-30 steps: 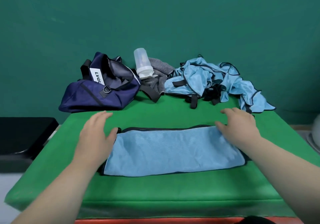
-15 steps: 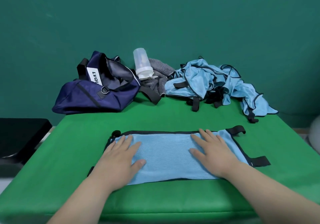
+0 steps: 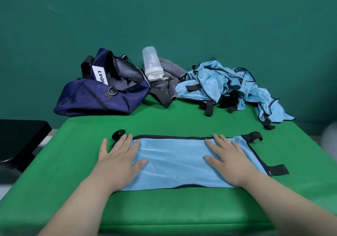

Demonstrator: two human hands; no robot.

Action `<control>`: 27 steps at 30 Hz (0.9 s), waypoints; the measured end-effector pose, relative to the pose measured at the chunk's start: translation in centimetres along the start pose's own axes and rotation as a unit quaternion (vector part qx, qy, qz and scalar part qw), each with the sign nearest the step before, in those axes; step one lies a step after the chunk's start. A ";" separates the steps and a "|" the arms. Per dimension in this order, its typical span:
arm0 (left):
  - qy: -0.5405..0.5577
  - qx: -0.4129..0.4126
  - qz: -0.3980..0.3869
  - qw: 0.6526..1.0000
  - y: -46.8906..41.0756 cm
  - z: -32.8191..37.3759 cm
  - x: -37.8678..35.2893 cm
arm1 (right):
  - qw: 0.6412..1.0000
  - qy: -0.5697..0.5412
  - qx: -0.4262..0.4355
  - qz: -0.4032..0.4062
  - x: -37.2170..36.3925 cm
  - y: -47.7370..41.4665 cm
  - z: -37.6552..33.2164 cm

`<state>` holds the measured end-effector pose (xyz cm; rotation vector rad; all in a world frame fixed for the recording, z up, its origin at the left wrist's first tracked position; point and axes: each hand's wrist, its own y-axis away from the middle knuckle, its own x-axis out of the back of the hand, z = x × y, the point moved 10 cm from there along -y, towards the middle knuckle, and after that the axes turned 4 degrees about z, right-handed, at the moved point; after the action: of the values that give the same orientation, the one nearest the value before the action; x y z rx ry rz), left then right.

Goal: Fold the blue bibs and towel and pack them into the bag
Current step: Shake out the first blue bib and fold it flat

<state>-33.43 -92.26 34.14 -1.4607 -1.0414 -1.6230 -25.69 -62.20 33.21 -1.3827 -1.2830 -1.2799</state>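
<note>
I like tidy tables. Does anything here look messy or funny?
The bottle sits cap-down and tilted on the grey towel beside the open bag. Behind the flat bib, the other bibs lie in a tangled heap.

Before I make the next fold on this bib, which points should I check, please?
1. Blue bib lies flat on the green table: ok.
2. Left hand and right hand press flat on it: ok.
3. Black straps tucked in: not ok, they stick out at both ends.
4. Navy bag open for packing: ok.
5. Pile of bibs folded: not ok, crumpled.
6. Grey towel folded: not ok, crumpled.
</note>
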 end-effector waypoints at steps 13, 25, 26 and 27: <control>0.029 0.005 0.006 1.000 1.5 -1.3 1.2 | 0.998 0.028 0.050 -0.019 0.6 -1.1 0.8; 0.150 0.000 0.134 0.980 0.0 -3.8 3.0 | 0.997 0.022 0.065 0.032 3.5 0.1 -6.4; 0.155 0.001 0.144 0.977 0.0 -3.9 3.2 | 0.996 -0.029 0.084 0.029 3.6 0.8 -9.0; 0.160 0.006 0.153 0.975 0.0 -4.1 3.2 | 0.992 -0.053 0.114 0.013 3.1 1.7 -11.8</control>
<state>-35.56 -95.91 37.19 -1.2290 -0.6111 -1.5574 -25.77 -73.61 37.94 -1.3136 -1.4315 -1.0189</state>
